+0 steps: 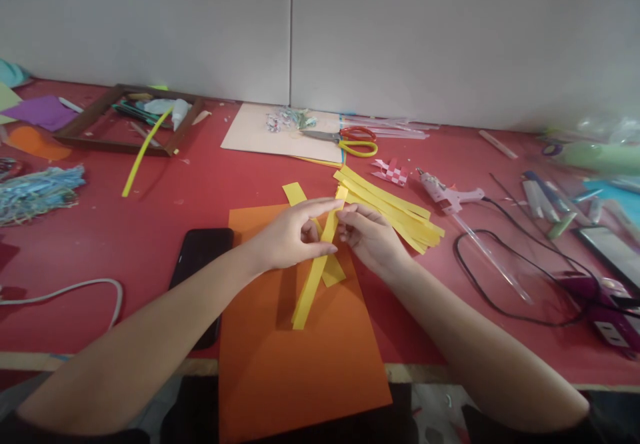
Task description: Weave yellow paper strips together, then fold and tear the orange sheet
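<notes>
A folded yellow paper strip (316,276) stands at a slant over the orange sheet (305,371). My left hand (290,236) has it from the left, index finger along the upper end and thumb lower down. From the right, the bent fingers of my right hand (373,236) pinch at its upper edge; the fingertips are partly hidden. Beneath, another yellow strip (294,193) lies across the orange sheet, partly covered by my left hand. A fanned pile of yellow strips (395,207) is just beyond my right hand.
Scissors (357,141) rest on a pale board (250,131) behind. At right are a pink glue gun (447,194) with its looping black cord, a woven pink piece (393,172) and a power strip (613,311). A black phone (203,254) and brown frame (90,121) are at left.
</notes>
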`<action>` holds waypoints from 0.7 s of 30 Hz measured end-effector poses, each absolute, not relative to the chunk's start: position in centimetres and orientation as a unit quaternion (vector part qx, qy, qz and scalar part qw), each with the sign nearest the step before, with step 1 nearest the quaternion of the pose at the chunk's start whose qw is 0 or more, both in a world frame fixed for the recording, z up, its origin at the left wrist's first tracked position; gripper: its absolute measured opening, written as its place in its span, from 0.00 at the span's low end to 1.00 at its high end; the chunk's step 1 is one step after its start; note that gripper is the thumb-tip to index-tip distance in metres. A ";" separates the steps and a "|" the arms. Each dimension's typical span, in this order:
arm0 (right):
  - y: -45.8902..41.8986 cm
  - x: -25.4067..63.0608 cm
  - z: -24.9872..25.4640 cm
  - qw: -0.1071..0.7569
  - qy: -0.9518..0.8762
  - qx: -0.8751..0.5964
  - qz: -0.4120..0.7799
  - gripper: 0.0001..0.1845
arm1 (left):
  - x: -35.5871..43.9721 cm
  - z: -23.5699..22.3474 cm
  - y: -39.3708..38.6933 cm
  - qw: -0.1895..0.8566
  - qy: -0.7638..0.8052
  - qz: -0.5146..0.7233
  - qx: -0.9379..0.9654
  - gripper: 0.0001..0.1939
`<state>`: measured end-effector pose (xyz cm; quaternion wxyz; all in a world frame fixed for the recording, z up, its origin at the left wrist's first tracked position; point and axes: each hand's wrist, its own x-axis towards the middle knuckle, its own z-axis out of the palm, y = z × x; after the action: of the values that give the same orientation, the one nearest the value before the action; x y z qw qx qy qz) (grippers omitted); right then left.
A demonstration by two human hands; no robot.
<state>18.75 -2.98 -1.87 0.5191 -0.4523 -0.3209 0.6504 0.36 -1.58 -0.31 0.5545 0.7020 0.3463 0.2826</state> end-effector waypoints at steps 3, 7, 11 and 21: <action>-2.8 18.8 -1.7 0.537 -0.306 -0.445 0.648 0.09 | 0.3 -0.1 -1.6 0.564 0.332 0.255 0.712 0.40; -2.6 18.9 -1.7 0.556 -0.272 -0.445 0.647 0.09 | 0.2 0.2 -1.7 0.575 0.327 0.213 0.719 0.45; -2.3 18.9 -1.9 0.562 -0.259 -0.450 0.644 0.10 | 0.1 0.0 -1.7 0.578 0.323 0.192 0.725 0.50; -2.4 18.9 -1.6 0.571 -0.273 -0.466 0.619 0.13 | -0.1 -0.3 -1.6 0.609 0.348 0.243 0.670 0.45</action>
<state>18.93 -2.44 -1.57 0.5709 -0.4655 -0.2731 0.6187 -0.14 -1.65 -0.29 0.6093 0.6697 0.3484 0.2427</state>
